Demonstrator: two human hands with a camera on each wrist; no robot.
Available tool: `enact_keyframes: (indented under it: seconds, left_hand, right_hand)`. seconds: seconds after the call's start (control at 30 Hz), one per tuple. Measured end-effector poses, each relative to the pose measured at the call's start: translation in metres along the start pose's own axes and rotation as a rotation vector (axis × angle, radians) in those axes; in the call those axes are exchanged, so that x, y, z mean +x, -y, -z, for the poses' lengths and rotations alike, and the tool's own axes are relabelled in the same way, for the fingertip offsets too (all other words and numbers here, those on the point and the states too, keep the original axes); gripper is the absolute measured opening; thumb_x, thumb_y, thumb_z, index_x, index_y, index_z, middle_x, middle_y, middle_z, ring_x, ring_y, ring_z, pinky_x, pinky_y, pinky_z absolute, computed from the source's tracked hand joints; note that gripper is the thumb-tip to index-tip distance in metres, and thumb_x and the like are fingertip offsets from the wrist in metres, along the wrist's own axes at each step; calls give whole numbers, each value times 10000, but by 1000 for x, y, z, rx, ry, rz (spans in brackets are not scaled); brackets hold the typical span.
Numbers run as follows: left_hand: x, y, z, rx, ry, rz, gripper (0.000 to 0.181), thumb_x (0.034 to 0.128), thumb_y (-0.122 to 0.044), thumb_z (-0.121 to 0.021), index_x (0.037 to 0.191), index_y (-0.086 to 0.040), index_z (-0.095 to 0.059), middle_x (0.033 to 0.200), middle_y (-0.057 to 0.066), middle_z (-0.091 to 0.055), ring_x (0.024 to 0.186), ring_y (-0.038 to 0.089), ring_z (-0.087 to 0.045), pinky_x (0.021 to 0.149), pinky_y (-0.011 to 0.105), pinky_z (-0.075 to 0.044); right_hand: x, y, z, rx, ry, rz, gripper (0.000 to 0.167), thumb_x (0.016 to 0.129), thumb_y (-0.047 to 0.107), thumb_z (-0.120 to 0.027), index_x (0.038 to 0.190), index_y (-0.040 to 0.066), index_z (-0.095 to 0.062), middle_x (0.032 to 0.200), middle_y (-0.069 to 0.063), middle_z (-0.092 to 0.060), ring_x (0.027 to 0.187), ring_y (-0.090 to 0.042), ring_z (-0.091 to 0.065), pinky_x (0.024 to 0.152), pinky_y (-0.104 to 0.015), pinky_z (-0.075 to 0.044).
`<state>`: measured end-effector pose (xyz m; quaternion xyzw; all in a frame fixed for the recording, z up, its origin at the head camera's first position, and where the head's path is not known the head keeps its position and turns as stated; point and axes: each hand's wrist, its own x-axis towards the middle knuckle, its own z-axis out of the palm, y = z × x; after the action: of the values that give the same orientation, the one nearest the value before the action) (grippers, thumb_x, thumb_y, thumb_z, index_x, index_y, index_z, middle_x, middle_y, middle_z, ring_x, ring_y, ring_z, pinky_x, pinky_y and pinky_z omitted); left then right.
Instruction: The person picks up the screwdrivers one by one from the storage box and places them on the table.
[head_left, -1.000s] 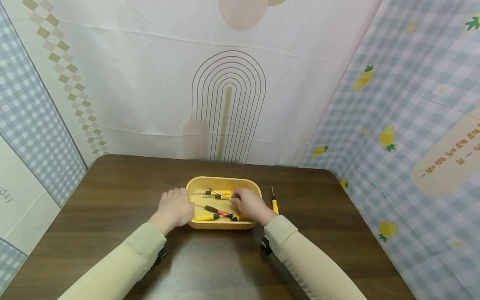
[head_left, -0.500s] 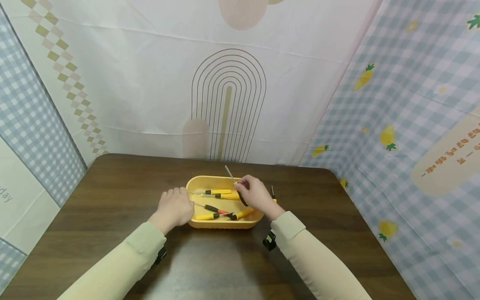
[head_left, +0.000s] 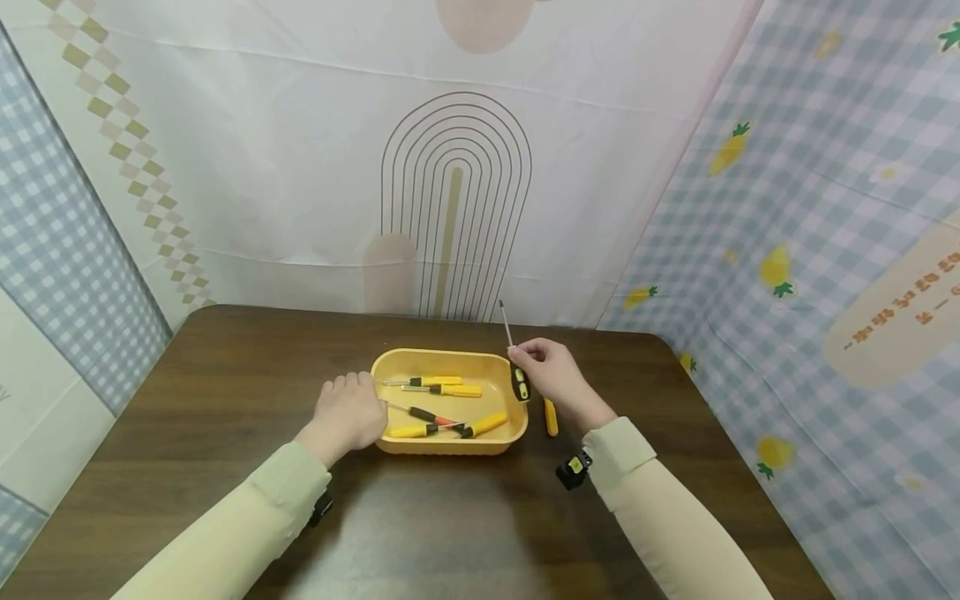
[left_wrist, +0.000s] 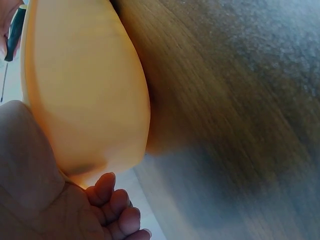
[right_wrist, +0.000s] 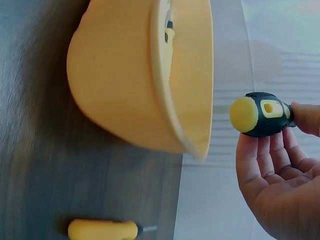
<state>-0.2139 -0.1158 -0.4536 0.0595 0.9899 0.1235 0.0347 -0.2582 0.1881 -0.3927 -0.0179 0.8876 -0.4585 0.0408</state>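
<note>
My left hand (head_left: 348, 417) holds the left end of a yellow plastic basket (head_left: 450, 447). In the left wrist view its fingers (left_wrist: 117, 202) curl beside the basket's outer wall (left_wrist: 95, 85). Up at the basket's right rim, my right hand (head_left: 557, 373) pinches a black-and-yellow screwdriver (head_left: 519, 382) near where shaft meets handle. The shaft points up and away; the yellow handle end (right_wrist: 244, 115) faces the right wrist camera. Inside the basket lie several yellow-handled screwdrivers (head_left: 483, 425) and a red-and-black one (head_left: 435, 417).
One yellow screwdriver (head_left: 551, 417) lies on the dark wooden table (head_left: 435, 533), just right of the basket. A white patterned cloth (head_left: 300, 167) hangs behind the table, and a blue checked cloth (head_left: 810, 250) hangs at the right.
My right hand has lifted the black-and-yellow screwdriver out of the basket and moved right with it, past the right rim. The left hand stays at the basket's left end.
</note>
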Motion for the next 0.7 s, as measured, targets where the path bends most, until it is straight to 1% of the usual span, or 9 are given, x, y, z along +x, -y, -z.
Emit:
enact_keyframes:
  seconds: [0.1, 0.17, 0.2, 0.33, 0.47, 0.6, 0.7]
  left_hand:
    - [0, 0, 1, 0, 4, 0, 410, 955, -278, -477, 1115, 99, -474, 946, 207, -500, 909, 361, -488, 841, 520, -369]
    - [0, 0, 1, 1, 3, -2, 409, 954, -276, -475, 1113, 100, -474, 947, 206, -501, 910, 361, -488, 840, 519, -370]
    - [0, 0, 1, 1, 3, -4, 407, 953, -275, -475, 1111, 100, -474, 948, 207, -502, 910, 361, -490, 841, 520, -370]
    - [0, 0, 1, 1, -1, -2, 405, 952, -273, -472, 1108, 101, -476, 951, 211, -503, 914, 365, -490, 846, 523, -372]
    - [0, 0, 1, 4, -1, 3, 408, 954, -275, -468, 1112, 101, -474, 954, 214, -501, 918, 366, -487, 853, 523, -370]
    - [0, 0, 1, 8, 4, 2, 406, 954, -271, -464, 1115, 101, -472, 959, 217, -501, 925, 369, -486, 859, 525, -370]
    - [0, -1, 1, 10, 5, -3, 403, 954, -266, -464, 1114, 103, -472, 954, 217, -500, 921, 369, -487, 857, 527, -372]
  right_hand:
    - [1, -7, 8, 46, 1, -40, 360, 927, 405, -630, 1078, 79, -642, 959, -87, -621, 786, -200, -555, 690, -367, -512]
    - [3, -13, 12, 62, -4, -61, 374, 924, 413, -630, 1081, 73, -639, 955, -90, -623, 777, -201, -563, 706, -394, -523]
    - [3, -17, 14, 67, -5, -68, 378, 923, 414, -632, 1080, 70, -639, 955, -94, -624, 790, -215, -568, 707, -389, -522]
    - [4, -27, 23, 50, -15, -81, 407, 925, 425, -623, 1101, 59, -637, 1003, -98, -623, 877, -259, -564, 763, -412, -495]
    - [3, -38, 31, 24, -18, -89, 448, 927, 446, -610, 1133, 49, -635, 1068, -104, -618, 941, -261, -551, 791, -391, -473]
    - [3, -49, 37, 20, -14, -119, 460, 936, 443, -595, 1158, 42, -630, 1101, -117, -614, 964, -259, -564, 837, -427, -478]
    - [3, -57, 41, 30, -15, -148, 464, 944, 431, -589, 1173, 29, -626, 1103, -133, -615, 945, -257, -577, 848, -452, -482]
